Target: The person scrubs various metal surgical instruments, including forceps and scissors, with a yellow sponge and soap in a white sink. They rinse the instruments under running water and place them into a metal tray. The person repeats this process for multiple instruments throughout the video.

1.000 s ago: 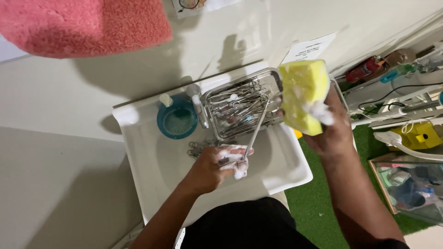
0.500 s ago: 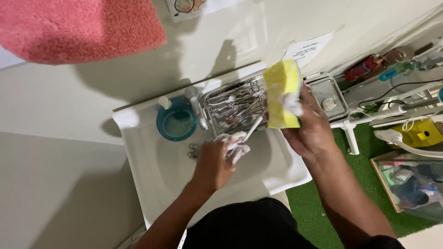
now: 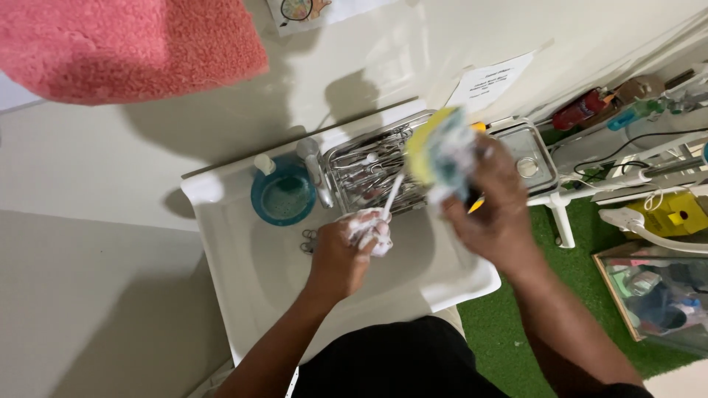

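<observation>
Scrubbing looks to be the step in hand: the left hand, foamy and clenched, grips 1 slim metal instrument over the white sink, its tip pointing to 1 o'clock. The right hand clasps a soapy yellow sponge at the instrument's 2 o'clock, above the metal tray. Next, sponge and shaft probably need to meet.

I note the right hand has lowered the sponge from the sink's far right corner toward the instrument.
</observation>
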